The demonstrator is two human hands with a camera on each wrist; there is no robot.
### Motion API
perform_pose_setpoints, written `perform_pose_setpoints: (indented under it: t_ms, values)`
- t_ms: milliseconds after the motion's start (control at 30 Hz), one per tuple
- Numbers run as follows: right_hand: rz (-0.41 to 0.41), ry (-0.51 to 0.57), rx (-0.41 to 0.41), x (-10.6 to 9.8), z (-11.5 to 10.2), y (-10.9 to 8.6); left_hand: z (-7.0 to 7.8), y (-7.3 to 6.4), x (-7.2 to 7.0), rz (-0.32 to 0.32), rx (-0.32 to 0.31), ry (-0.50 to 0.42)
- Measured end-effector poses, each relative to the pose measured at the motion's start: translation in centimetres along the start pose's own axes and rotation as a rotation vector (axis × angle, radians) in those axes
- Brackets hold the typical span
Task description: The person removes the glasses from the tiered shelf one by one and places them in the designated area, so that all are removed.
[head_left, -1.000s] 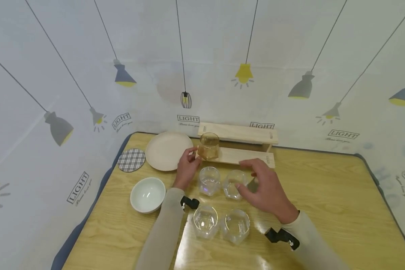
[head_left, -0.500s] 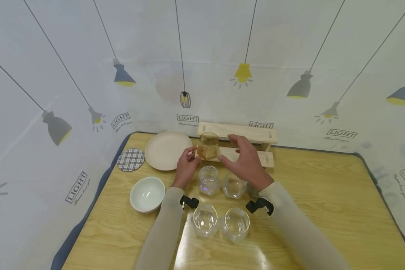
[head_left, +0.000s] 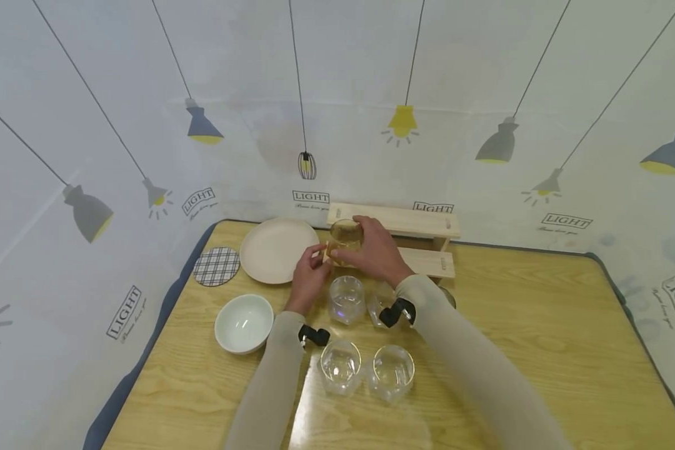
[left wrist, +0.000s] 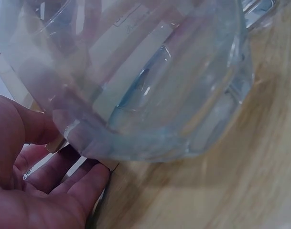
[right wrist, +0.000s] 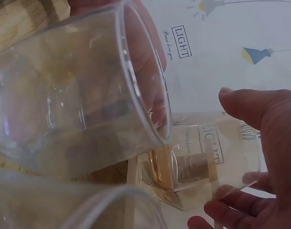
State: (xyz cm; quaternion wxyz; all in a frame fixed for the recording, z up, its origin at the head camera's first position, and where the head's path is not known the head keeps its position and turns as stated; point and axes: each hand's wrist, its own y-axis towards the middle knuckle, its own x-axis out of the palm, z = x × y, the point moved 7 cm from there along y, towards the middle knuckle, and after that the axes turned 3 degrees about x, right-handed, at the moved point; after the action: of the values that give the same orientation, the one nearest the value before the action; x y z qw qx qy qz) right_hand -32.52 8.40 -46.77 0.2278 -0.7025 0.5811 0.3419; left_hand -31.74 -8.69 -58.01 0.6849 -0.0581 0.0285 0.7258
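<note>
An amber-tinted glass [head_left: 345, 232] stands at the left end of the lower step of a two-step wooden rack [head_left: 435, 264]. My right hand [head_left: 378, 253] curves round it from the right, thumb at the front and fingers behind; the right wrist view shows fingertips [right wrist: 225, 191] against the amber glass [right wrist: 183, 174]. With thumb and fingers, my left hand [head_left: 308, 280] pinches the rack's left end, and the left wrist view shows that wooden end [left wrist: 55, 144] between them. A clear glass [head_left: 346, 300] stands just in front of the rack, with another [head_left: 378, 300] partly behind my right wrist.
Two more clear glasses [head_left: 340, 369] [head_left: 392, 374] with gold rims stand nearer me. To the left are a white bowl [head_left: 244, 324], a beige plate [head_left: 278, 250] and a checked round coaster [head_left: 216, 266]. A dark glass rim [head_left: 449, 298] shows beside my right sleeve. A printed wall covering stands behind.
My right hand has moved left and away from me, from above the clear glass to round the amber glass. My left hand has stayed at the rack's end.
</note>
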Motion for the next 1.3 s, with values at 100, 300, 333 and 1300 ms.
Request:
perform_pose_setpoints:
  t_ms: [100,300,333,1300]
  values:
    - [-0.005,0.006,0.008,0.1,-0.1,0.5,0.1,0.0,0.0,0.01,0.003,0.013]
    - [0.003,0.036,0.015,-0.1,0.1,0.6,0.1,0.0,0.1,0.016,0.0,0.007]
    - [0.007,0.039,0.015,-0.2,0.2,0.5,0.1,0.0,0.2,0.013,-0.001,0.005]
    - [0.268,0.191,-0.145,-9.3,-0.4,-13.9,0.2,-0.2,0.1,-0.018,-0.015,-0.014]
